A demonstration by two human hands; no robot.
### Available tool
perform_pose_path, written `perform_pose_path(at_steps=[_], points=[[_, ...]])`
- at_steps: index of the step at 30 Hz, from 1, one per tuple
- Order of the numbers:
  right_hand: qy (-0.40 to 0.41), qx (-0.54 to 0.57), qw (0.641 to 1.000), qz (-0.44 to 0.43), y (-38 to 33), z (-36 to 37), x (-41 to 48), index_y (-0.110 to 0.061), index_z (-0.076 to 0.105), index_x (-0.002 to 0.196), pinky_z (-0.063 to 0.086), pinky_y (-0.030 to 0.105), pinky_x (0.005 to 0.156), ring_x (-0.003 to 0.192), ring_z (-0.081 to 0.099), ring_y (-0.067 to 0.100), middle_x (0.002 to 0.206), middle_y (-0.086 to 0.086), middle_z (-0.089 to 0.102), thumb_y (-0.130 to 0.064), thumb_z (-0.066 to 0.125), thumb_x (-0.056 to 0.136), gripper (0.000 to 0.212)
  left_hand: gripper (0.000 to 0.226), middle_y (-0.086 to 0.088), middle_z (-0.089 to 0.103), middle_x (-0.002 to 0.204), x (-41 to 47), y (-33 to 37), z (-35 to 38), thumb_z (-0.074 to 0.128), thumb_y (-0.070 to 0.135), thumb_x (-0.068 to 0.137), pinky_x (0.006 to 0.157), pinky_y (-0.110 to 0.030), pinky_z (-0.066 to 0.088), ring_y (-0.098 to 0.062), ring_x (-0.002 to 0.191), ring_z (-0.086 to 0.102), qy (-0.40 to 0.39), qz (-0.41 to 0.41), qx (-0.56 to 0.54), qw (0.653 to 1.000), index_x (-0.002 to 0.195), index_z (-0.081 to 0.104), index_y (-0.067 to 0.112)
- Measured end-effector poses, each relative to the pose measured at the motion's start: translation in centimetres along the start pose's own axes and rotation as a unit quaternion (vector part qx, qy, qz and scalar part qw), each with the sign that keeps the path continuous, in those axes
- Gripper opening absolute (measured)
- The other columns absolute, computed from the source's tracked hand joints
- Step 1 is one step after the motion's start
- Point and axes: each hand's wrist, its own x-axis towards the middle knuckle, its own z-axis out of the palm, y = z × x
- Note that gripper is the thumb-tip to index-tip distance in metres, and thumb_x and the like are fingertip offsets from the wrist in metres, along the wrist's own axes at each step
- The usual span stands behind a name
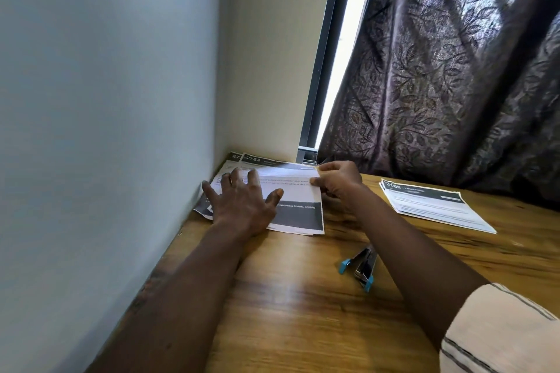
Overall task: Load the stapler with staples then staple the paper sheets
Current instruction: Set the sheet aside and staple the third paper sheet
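The left hand point(242, 200) presses the sheets point(298, 191) with spread fingers; the right hand point(336, 183) pinches their right edge. Square the edges before reaching for the stapler point(363, 266).

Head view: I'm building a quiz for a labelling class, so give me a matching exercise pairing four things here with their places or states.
Column one:
1. left hand
2. right hand
3. stapler
4. far paper stack

Column two:
A. lies swung open on the table, untouched
B. pinches the right edge of the sheets by the wall
C. rests flat, fingers spread, on the sheets by the wall
D. lies beside the curtain, untouched

Pairs: 1-C, 2-B, 3-A, 4-D.
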Motion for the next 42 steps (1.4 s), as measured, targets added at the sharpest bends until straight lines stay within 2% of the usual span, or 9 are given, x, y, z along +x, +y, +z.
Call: perform_pose_path(at_steps=[5,9,14,19,24,28,33,37,42], points=[[-0.004,0.041,0.995,-0.096,-1.2,-3.2,-1.7,-0.007,0.071,0.113,0.047,0.014,0.048,0.079,0.065,0.017,0.096,0.012,0.067,0.010,0.070,0.085,0.033,0.074,-0.010,0.017,0.167,-0.2,0.4,-0.4,0.041,0.064,0.097,0.120,-0.066,-0.001,-0.027,0.155,0.014,0.068,0.028,-0.040,0.996,0.158,0.022,0.027],[-0.037,0.051,0.982,-0.177,-1.9,-6.3,-3.8,-0.007,0.070,0.121,0.062,0.025,0.078,0.103,0.070,0.025,0.103,0.010,0.071,0.010,0.064,0.090,0.036,0.076,-0.007,0.020,0.166,-0.2,1.0,-0.8,0.056,0.055,0.093,0.121,-0.063,0.006,-0.028,0.153,0.020,0.150,0.088,-0.065,0.983,0.156,0.024,0.027],[-0.037,0.065,0.962,-0.264,-2.4,-10.5,-7.4,-0.018,0.074,0.111,0.059,0.045,0.095,0.110,0.069,0.030,0.111,0.012,0.075,0.007,0.066,0.090,0.034,0.073,-0.007,0.041,0.155,-0.7,1.8,-1.7,0.068,0.041,0.088,0.120,-0.063,0.011,-0.031,0.146,0.036,0.207,0.175,-0.092,0.958,0.152,0.036,0.025],[0.051,0.060,0.948,-0.309,-1.9,-14.6,-11.8,-0.017,0.076,0.106,0.057,0.054,0.092,0.095,0.068,0.022,0.106,0.021,0.073,0.006,0.067,0.090,0.028,0.023,-0.005,0.072,0.111,-1.6,3.3,-3.2,0.066,0.022,0.092,0.107,-0.052,0.033,-0.030,0.107,0.064,0.361,0.286,-0.116,0.880,0.114,0.069,0.018],[0.143,0.165,0.932,-0.291,0.0,-19.3,-16.1,0.004,0.072,0.107,0.061,0.030,0.078,0.089,0.070,0.026,0.101,0.022,0.073,0.006,0.061,0.093,0.018,0.017,-0.004,0.073,0.102,-4.6,6.9,-4.4,0.067,0.013,0.092,0.087,-0.044,0.040,-0.028,0.093,0.066,0.424,0.378,-0.131,0.812,0.106,0.075,0.017],[0.210,0.197,0.930,-0.226,3.5,-23.3,-18.7,-0.004,0.074,0.104,0.058,0.025,0.076,0.082,0.069,0.015,0.093,0.011,0.074,-0.003,0.062,0.095,0.014,0.022,-0.007,0.072,0.104,-7.7,10.7,-3.2,0.067,0.013,0.090,0.075,-0.043,0.046,-0.030,0.090,0.065,0.374,0.501,-0.134,0.769,0.111,0.074,0.016],[0.261,0.165,0.941,-0.142,9.0,-26.6,-21.1,-0.004,0.073,0.106,0.062,0.031,0.086,0.100,0.072,0.027,0.110,0.019,0.074,0.003,0.063,0.094,0.018,0.028,-0.002,0.071,0.106,-10.6,13.6,-1.1,0.068,0.016,0.084,0.069,-0.042,0.055,-0.026,0.092,0.067,0.235,0.629,-0.107,0.733,0.110,0.075,0.021],[0.257,0.112,0.953,-0.113,11.7,-27.4,-22.7,-0.007,0.074,0.101,0.061,0.023,0.081,0.103,0.071,0.024,0.109,0.012,0.074,0.007,0.063,0.092,0.020,0.035,0.006,0.072,0.118,-12.2,14.6,-0.2,0.056,0.022,0.083,0.072,-0.040,0.061,-0.019,0.107,0.068,0.107,0.644,-0.100,0.751,0.112,0.075,0.029],[0.251,-0.146,0.952,-0.098,13.7,-27.5,-22.8,-0.031,0.072,0.103,0.055,0.034,0.091,0.104,0.063,0.011,0.114,-0.009,0.069,-0.008,0.070,0.091,0.026,0.038,0.016,0.065,0.134,-12.3,14.4,0.6,0.052,0.031,0.090,0.098,-0.041,0.053,-0.008,0.124,0.059,-0.046,0.627,-0.066,0.775,0.124,0.069,0.037]])
